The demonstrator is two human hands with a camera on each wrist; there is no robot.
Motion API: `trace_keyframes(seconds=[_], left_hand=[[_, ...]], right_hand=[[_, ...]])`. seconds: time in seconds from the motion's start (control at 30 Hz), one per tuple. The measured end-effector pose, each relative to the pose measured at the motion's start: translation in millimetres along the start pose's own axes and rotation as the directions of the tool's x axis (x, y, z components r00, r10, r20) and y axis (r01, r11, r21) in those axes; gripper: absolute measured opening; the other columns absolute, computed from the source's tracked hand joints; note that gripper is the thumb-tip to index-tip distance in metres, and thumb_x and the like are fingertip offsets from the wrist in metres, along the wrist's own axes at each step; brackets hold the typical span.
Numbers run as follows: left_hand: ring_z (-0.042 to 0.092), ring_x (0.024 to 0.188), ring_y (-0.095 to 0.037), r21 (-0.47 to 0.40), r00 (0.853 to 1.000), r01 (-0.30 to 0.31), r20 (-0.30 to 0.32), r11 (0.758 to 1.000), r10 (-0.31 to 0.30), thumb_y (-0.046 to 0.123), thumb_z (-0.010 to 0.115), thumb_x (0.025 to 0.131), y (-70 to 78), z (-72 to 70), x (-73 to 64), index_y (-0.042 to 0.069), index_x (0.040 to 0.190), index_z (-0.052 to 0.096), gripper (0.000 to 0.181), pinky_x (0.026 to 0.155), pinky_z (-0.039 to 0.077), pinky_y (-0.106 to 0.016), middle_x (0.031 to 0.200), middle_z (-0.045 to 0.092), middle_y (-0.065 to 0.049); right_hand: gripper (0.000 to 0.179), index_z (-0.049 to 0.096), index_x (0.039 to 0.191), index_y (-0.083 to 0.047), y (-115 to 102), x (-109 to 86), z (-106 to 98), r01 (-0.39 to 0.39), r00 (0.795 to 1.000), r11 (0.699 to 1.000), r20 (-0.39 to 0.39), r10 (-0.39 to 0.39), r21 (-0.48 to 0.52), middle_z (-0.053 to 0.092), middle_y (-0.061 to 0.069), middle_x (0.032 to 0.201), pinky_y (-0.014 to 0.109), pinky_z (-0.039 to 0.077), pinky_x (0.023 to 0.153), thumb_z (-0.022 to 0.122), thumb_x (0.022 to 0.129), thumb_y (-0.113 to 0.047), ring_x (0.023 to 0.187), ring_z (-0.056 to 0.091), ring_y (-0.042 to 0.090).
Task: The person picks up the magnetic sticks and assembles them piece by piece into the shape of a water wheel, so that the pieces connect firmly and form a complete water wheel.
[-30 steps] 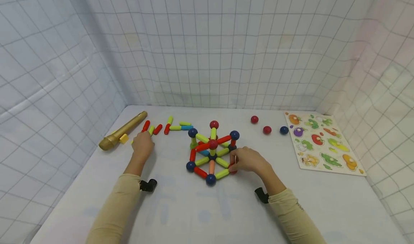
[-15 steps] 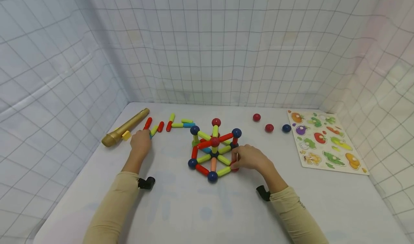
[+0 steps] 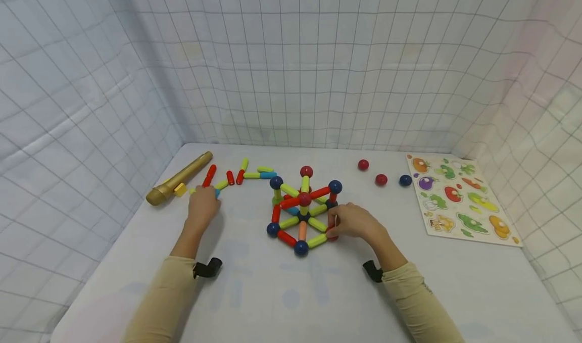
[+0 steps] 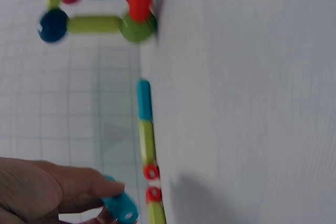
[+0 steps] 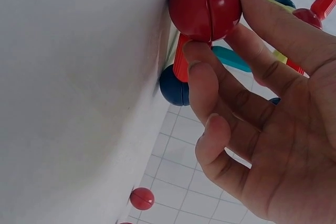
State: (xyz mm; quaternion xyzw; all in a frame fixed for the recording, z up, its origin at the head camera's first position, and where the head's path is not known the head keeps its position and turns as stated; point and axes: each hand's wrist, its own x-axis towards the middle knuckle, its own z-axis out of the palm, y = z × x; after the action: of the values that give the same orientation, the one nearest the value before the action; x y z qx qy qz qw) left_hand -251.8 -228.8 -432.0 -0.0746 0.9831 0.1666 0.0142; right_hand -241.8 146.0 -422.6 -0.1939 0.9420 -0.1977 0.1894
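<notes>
Watching from my distant station, I could read no text, brand or number, and the dark marking (image 3: pixel 428 285) on the beige fabric right sleeve (image 3: pixel 419 306) was too tiny for me to make out.

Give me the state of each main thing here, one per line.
Frame: standing upright
Left hand: pinching a blue stick
Blue stick: held
Right hand: gripping a red ball
Red ball: held at frame's corner
Loose sticks: lying down
Loose balls: apart from frame
Microphone: lying on its side
Puzzle board: flat, pictures up
</notes>
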Motion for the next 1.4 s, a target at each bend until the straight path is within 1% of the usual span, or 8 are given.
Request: trace_keyframes(seconds=[0.17, 0.37, 0.53, 0.73, 0.9, 1.03, 1.17, 1.4], left_hand=[[0.063, 0.103, -0.031, -0.351, 0.976, -0.114, 0.134, 0.930, 0.170, 0.014, 0.070, 0.088, 34.1, 7.5, -29.8, 0.000, 0.119, 0.062, 0.035, 0.086, 0.055, -0.041, 0.110, 0.067, -0.018], [0.065, 0.094, -0.020, -0.488, 0.942, -0.178, 0.167, 0.854, 0.292, 0.011, 0.077, 0.082, 62.8, 16.6, -51.3, 0.008, 0.107, 0.064, 0.028, 0.082, 0.056, -0.035, 0.099, 0.069, -0.007], [0.063, 0.090, -0.019, -0.491, 0.937, -0.190, 0.168, 0.850, 0.306, 0.007, 0.077, 0.080, 70.9, 22.8, -53.9, 0.007, 0.104, 0.063, 0.027, 0.078, 0.056, -0.032, 0.096, 0.067, -0.007], [0.061, 0.084, -0.016, -0.420, 0.931, -0.168, 0.229, 0.892, 0.283, 0.016, 0.081, 0.079, 71.1, 32.5, -51.8, 0.012, 0.110, 0.062, 0.036, 0.071, 0.054, -0.029, 0.099, 0.066, -0.004], [0.065, 0.078, -0.015, -0.432, 0.937, -0.167, 0.209, 0.886, 0.279, 0.014, 0.079, 0.080, 71.3, 37.2, -43.7, 0.009, 0.109, 0.064, 0.034, 0.065, 0.054, -0.028, 0.097, 0.068, -0.007], [0.067, 0.091, -0.022, -0.467, 0.955, -0.164, 0.145, 0.869, 0.259, 0.012, 0.080, 0.079, 66.9, 40.1, -36.7, 0.007, 0.117, 0.062, 0.042, 0.074, 0.057, -0.033, 0.103, 0.069, -0.011], [0.068, 0.096, -0.025, -0.494, 0.964, -0.173, 0.095, 0.852, 0.250, 0.010, 0.080, 0.078, 65.1, 43.3, -34.7, 0.005, 0.116, 0.062, 0.042, 0.080, 0.057, -0.036, 0.104, 0.070, -0.012], [0.067, 0.097, -0.021, -0.509, 0.938, -0.243, 0.095, 0.826, 0.334, 0.012, 0.081, 0.078, 67.7, 44.0, -35.0, 0.012, 0.104, 0.065, 0.031, 0.087, 0.054, -0.039, 0.098, 0.071, -0.003]], right_hand=[[0.016, 0.065, 0.078, -0.021, 2.0, -0.8, 2.1, -0.006, 1.000, 1.000, 0.011, 0.006, 0.015, 0.062, -0.004, 0.071, 0.028, 0.040, 0.063, 0.079, 0.080, -0.026, 0.074, 0.052, 0.017], [0.016, 0.065, 0.077, -0.021, 1.9, 0.4, 1.7, 0.015, 1.000, 1.000, 0.002, -0.015, 0.015, 0.062, -0.005, 0.070, 0.028, 0.039, 0.062, 0.079, 0.080, -0.027, 0.071, 0.051, 0.016], [0.016, 0.065, 0.077, -0.022, 1.8, 0.4, 0.9, 0.015, 1.000, 1.000, 0.000, -0.015, 0.019, 0.062, -0.006, 0.069, 0.028, 0.039, 0.062, 0.080, 0.080, -0.027, 0.070, 0.052, 0.016], [0.016, 0.065, 0.078, -0.022, 0.7, -1.5, 0.6, 0.033, 0.999, 0.999, 0.005, -0.033, 0.022, 0.062, -0.006, 0.070, 0.028, 0.040, 0.063, 0.079, 0.080, -0.027, 0.070, 0.052, 0.016], [0.009, 0.072, 0.089, -0.018, 30.9, 1.3, -22.2, 0.075, 0.990, 0.987, 0.104, -0.090, 0.141, 0.067, -0.002, 0.083, 0.032, 0.050, 0.069, 0.074, 0.085, -0.026, 0.075, 0.058, 0.017], [0.019, 0.072, 0.104, -0.010, 72.6, 15.4, -55.7, -0.057, 0.996, 0.985, -0.064, 0.069, 0.162, 0.071, 0.008, 0.099, 0.037, 0.052, 0.073, 0.068, 0.090, -0.023, 0.085, 0.063, 0.026], [0.035, 0.063, 0.124, -0.010, 100.3, 36.7, -71.0, -0.253, 0.917, 0.965, -0.299, 0.263, 0.073, 0.064, 0.021, 0.122, 0.041, 0.049, 0.074, 0.064, 0.092, -0.025, 0.100, 0.061, 0.035], [0.041, 0.058, 0.131, -0.012, 122.3, 53.4, -66.5, -0.395, 0.883, 0.919, -0.276, 0.380, 0.003, 0.062, 0.023, 0.120, 0.044, 0.045, 0.074, 0.063, 0.092, -0.024, 0.095, 0.057, 0.036]])
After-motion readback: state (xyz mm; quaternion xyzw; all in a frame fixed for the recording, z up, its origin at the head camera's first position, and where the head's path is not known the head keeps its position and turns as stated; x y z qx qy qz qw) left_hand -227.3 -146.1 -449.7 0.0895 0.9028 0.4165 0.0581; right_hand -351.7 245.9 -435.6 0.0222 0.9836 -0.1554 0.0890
